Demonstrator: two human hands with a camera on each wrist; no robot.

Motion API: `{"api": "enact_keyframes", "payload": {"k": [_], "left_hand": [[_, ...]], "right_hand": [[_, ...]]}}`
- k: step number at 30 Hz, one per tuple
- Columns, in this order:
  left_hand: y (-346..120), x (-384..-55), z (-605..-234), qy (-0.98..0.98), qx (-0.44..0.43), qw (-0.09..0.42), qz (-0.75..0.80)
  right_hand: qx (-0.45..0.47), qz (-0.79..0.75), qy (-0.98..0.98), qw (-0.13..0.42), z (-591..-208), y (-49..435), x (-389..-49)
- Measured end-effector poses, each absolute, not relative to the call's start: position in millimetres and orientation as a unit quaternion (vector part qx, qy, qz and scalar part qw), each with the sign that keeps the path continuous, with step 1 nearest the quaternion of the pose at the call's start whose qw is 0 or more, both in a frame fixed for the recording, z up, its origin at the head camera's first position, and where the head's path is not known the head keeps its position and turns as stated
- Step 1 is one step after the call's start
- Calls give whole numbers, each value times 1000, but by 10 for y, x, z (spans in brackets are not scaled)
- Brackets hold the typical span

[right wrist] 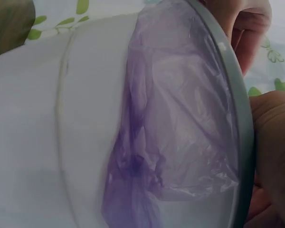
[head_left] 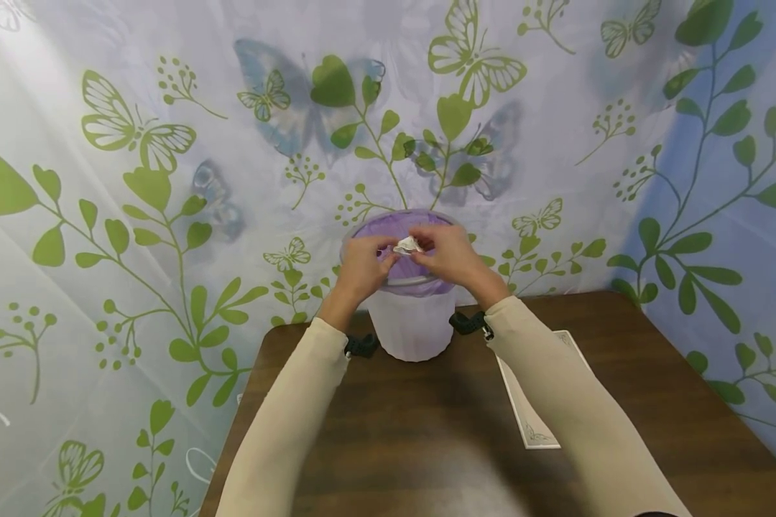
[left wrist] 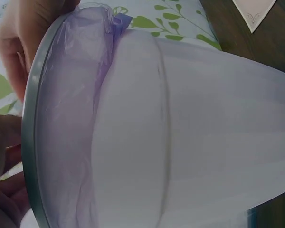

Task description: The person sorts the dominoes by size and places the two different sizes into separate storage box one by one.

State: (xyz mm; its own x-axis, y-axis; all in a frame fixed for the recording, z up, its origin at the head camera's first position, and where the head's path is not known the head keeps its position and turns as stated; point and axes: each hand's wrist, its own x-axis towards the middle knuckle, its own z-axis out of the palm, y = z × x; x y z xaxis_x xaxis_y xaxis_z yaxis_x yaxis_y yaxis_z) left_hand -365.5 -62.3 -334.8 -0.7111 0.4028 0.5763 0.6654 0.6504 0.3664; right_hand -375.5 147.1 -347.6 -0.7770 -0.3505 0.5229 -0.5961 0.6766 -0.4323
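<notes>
A white trash bin (head_left: 410,323) stands on the table, lined with a purple plastic bag (head_left: 406,269) folded over its grey rim (left wrist: 32,128). Above its mouth, my left hand (head_left: 364,263) and right hand (head_left: 451,253) meet from either side. Between their fingertips they pinch a small, crumpled white scrap (head_left: 407,245), which looks like paper or a wrapper. Seen from the wrists, the left hand (left wrist: 2,156) and the right hand (right wrist: 278,147) are partly hidden behind the rim. The bag's bunched edge hangs down the outside of the bin.
A flat white board with a decorated border (head_left: 537,424) lies on the brown wooden table (head_left: 427,445), partly covered by my right forearm. Behind the table hangs a curtain (head_left: 375,143) printed with green leaves and butterflies. Dark bands (head_left: 362,346) circle both wrists.
</notes>
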Motion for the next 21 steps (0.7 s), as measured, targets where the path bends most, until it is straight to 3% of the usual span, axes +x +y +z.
{"api": "enact_keyframes", "payload": {"k": [5,10,21], "left_hand": [[-629,-3657,-3373,-888,-304,210,-273],[-663,-3634,-3464,-882,-310,226,-274],[-783,-3456,-3572,-839,-335,279,-325]], "right_hand": [[265,262,-906,199,-3480,1478,-3772],[264,293,-897,199,-3521,1530,-3699],[269,336,-867,252,-3485,1724,-3460]]}}
